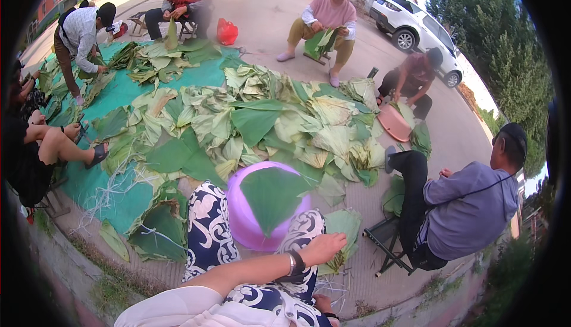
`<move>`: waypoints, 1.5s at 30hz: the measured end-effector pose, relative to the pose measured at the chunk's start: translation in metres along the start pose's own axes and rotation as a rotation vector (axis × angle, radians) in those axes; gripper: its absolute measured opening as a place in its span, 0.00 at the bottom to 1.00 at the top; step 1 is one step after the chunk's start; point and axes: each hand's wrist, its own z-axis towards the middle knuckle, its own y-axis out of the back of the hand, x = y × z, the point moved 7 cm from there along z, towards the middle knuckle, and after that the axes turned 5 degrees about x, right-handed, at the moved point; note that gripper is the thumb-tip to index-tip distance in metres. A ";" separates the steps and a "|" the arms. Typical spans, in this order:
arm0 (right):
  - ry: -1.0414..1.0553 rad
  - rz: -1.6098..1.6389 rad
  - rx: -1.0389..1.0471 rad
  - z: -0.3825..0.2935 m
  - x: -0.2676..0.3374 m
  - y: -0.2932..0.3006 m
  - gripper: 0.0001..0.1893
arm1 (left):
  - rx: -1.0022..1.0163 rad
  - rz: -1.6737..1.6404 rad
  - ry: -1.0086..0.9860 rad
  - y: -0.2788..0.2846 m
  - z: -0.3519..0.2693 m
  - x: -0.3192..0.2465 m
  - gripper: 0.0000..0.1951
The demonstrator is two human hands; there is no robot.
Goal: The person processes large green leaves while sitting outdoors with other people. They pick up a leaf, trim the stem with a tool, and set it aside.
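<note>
My left hand [324,247] reaches across my patterned trousers, beside a folded green leaf [345,226] by my right knee; whether its fingers hold or touch anything cannot be told. Lower down, my right hand [322,304] is partly hidden by my lap, close to white strips [332,287] on the ground. Between my knees stands a purple plastic basin [238,220], with a large green leaf [272,195] lying over it. A tied stack of leaves [158,233] rests left of my left knee. Beyond the basin spreads a heap of large green and pale leaves [267,122].
A teal ground sheet [129,197] lies partly under the heap, with tangled white strips [109,191] on it. A person on a folding stool [388,246] sits close at right. Several other people are around the leaves. A pink basin [392,124] and a white car [415,24] stand farther off.
</note>
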 end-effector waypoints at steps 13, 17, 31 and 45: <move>-0.072 0.237 0.003 0.034 -0.076 -0.036 0.22 | -0.007 -0.050 -0.004 -0.004 0.004 0.001 0.14; -0.473 0.792 0.074 0.055 0.016 0.034 0.21 | -0.034 -0.028 0.006 -0.031 0.004 0.008 0.17; -0.433 0.821 0.133 0.103 0.085 0.089 0.16 | -0.059 -0.031 0.040 -0.031 0.002 0.028 0.13; -0.475 0.870 0.153 0.103 0.092 0.098 0.12 | -0.060 0.006 0.034 -0.024 0.006 0.026 0.17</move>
